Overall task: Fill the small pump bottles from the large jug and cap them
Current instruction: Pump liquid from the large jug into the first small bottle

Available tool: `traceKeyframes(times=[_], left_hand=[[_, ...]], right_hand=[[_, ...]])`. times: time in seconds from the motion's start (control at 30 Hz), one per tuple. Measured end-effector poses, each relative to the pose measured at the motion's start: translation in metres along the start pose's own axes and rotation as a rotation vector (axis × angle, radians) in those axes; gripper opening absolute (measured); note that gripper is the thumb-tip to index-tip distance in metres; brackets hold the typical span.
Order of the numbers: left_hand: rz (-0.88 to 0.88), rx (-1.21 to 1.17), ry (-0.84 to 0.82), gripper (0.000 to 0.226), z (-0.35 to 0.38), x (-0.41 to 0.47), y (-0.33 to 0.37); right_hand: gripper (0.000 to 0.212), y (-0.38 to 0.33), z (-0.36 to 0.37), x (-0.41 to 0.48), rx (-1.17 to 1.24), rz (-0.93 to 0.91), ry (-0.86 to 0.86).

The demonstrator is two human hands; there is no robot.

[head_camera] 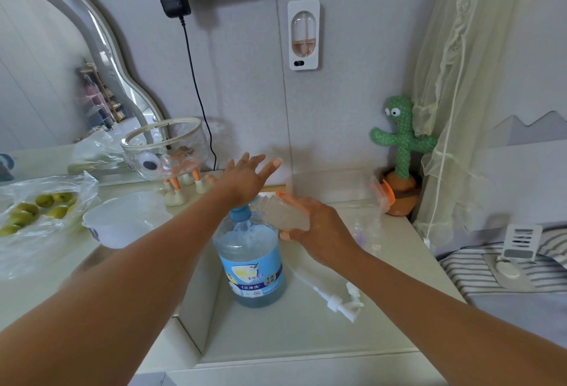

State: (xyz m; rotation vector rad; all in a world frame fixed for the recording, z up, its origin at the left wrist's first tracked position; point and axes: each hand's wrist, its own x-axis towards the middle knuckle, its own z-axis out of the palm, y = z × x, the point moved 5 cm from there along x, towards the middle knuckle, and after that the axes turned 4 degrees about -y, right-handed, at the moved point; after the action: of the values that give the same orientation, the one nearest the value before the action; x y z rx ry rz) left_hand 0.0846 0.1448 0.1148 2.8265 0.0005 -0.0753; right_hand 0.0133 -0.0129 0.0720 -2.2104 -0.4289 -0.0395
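Jug (251,260), blue-capped, under splayed, empty left hand (245,180). Right hand (319,226) grips clear bottle (283,213), tilted. Pumps (343,302) lie below it; bowl (122,220) left of jug.

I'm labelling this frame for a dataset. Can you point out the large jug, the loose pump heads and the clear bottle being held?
large jug (252,266): head view, on its blue label.
pump heads (343,304): head view, on a white nozzle lying on the table.
clear bottle (283,212): head view, on its tilted body.
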Motion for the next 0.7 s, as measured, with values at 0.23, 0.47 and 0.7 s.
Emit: traceKeyframes(times=[0.23,0.47,0.7], left_hand=[[0.042,-0.169,0.054,0.079,-0.013,-0.009,0.005],[0.036,-0.099,-0.005,0.071,-0.015,-0.014,0.011],[0.058,0.058,-0.032,0.054,-0.007,-0.024,0.023]], right_hand=[[0.065,-0.006,-0.001,-0.004,0.07,-0.038,0.009],[0.065,-0.008,-0.004,0.0,0.042,-0.044,0.027],[0.064,-0.004,0.0,-0.004,0.069,-0.047,-0.004]])
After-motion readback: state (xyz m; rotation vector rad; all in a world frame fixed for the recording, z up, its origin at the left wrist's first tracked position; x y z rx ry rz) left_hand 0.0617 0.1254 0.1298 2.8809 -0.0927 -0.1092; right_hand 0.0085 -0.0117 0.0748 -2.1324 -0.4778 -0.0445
